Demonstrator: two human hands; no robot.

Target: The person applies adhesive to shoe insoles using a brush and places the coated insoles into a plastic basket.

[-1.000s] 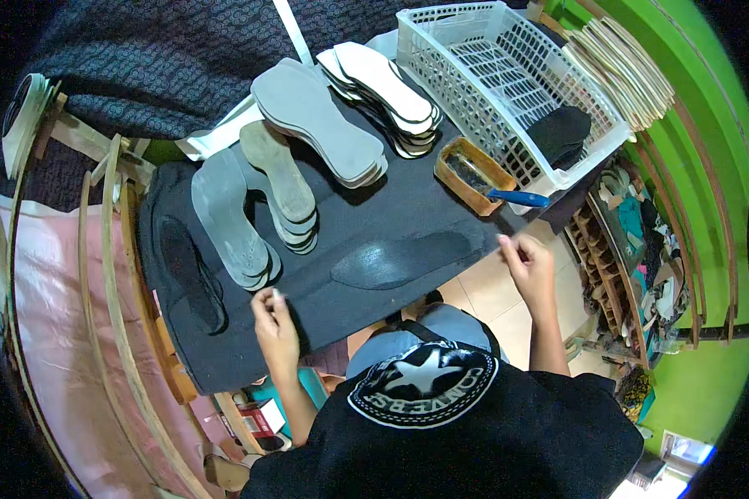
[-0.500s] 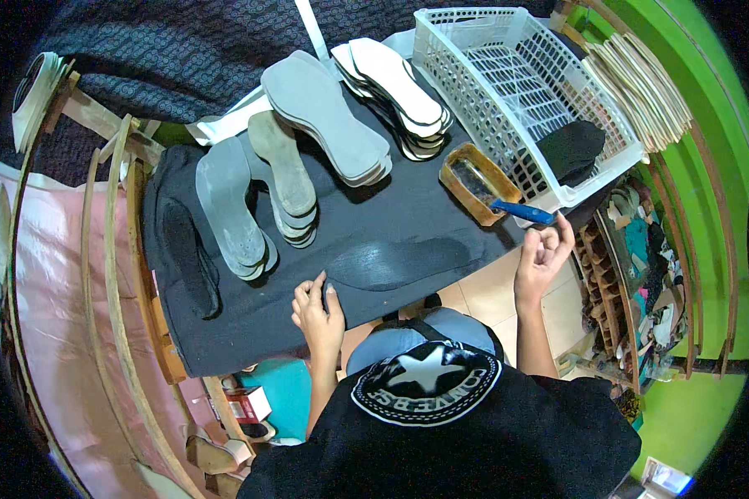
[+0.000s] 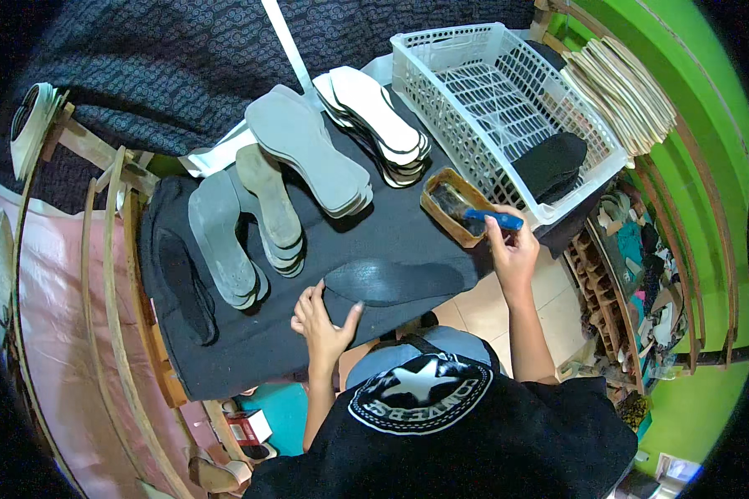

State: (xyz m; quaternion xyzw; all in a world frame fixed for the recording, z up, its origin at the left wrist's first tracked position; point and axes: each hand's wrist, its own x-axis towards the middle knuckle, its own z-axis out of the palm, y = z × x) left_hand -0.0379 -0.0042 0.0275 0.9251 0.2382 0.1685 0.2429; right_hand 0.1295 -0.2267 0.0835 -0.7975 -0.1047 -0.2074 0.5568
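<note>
1. While the left hand (image 3: 320,320) lies spread on the black work surface (image 3: 225,349), its thumb and fingers rest against the near end of a dark insole (image 3: 395,283), pinning it flat; the hand is open wide and grips nothing.
2. The right hand (image 3: 514,249) is closed around the blue handle of a brush (image 3: 484,218), whose dark bristle end sits inside a small brown tray (image 3: 449,208).
3. The dark insole lies lengthwise along the near edge of the surface, between the two hands, just in front of the tray.
4. Behind it stand stacks of grey insoles (image 3: 262,212), one fanned pile near the left hand and a larger grey stack (image 3: 308,154) farther back.
5. A pile of white insoles (image 3: 374,125) sits beside the larger grey stack, close to the basket.
6. A white plastic basket (image 3: 474,50) stands at the back right, holding a few black pieces (image 3: 549,162) in its near corner.
7. A single black insole (image 3: 183,287) lies at the far left of the surface, well apart from the hands.
8. Tan flat pieces (image 3: 632,91) are stacked against the green wall (image 3: 707,108) to the right of the basket.
</note>
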